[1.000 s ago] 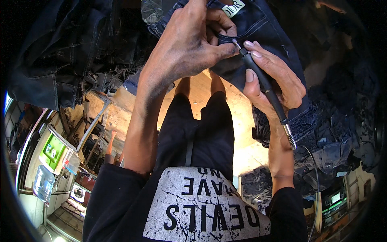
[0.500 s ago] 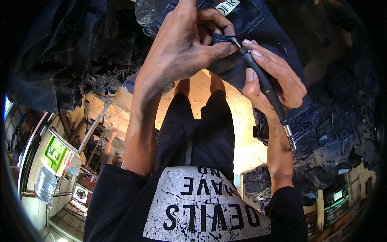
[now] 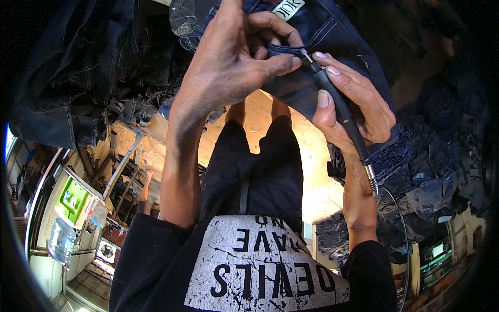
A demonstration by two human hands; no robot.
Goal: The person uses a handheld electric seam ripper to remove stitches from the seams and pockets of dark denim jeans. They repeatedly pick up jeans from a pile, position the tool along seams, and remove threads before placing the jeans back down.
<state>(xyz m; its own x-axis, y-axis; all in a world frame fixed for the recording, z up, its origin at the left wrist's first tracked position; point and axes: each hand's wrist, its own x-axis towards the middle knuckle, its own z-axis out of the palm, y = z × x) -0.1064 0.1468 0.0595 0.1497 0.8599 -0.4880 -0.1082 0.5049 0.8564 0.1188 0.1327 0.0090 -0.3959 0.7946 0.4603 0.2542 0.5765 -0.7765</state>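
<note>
Holding black handpiece (image 3: 339,101) at denim (image 3: 345,47), tan floor (image 3: 318,161) below, green tray (image 3: 72,211)

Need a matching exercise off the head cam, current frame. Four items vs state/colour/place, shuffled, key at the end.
Column one
1. Left hand
2. Pen-shaped tool
3. Tray
4. Large bottle

Column two
A. Bright green, with small things in it
B. Holding the edge of the dark blue garment
C. Clear, at the picture's lower left
D. Black-handled, gripped in the right hand

Pairs: 1-B, 2-D, 3-A, 4-C
</note>
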